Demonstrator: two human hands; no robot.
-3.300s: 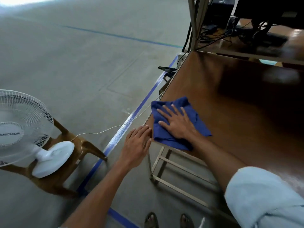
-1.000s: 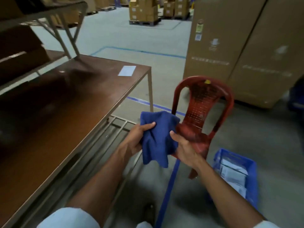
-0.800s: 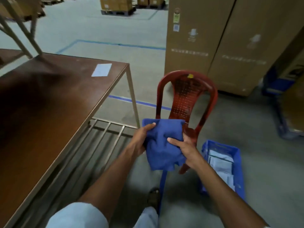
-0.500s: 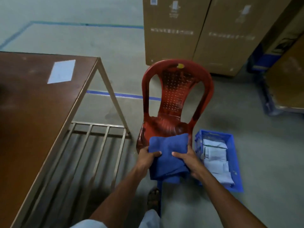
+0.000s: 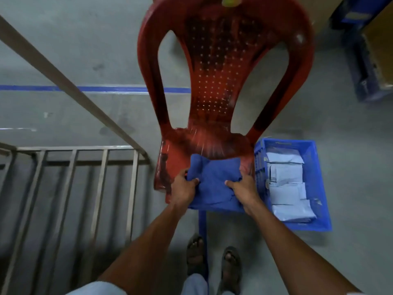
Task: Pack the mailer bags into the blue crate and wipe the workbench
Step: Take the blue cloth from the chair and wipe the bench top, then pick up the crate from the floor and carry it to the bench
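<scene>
A folded blue cloth [image 5: 213, 184] lies across the front of a red plastic chair's seat [image 5: 212, 143]. My left hand [image 5: 184, 187] grips its left edge, thumb on top. My right hand [image 5: 244, 189] grips its right edge the same way. On the floor right of the chair stands the blue crate [image 5: 319, 188], holding several pale mailer bags [image 5: 287, 186] stacked in a row. Of the workbench only a steel leg [image 5: 70, 90] and the lower slatted shelf [image 5: 70, 188] show at the left.
The chair's tall perforated back [image 5: 223, 60] rises ahead. A blue floor line [image 5: 42, 88] runs behind it and another runs between my sandalled feet [image 5: 212, 258]. Cardboard boxes and a dark blue pallet [image 5: 370, 60] stand at the upper right.
I turned from wiping the workbench with the cloth, took it in both hands, carried it over to the red chair and lowered it onto the seat. The view has tilted downward.
</scene>
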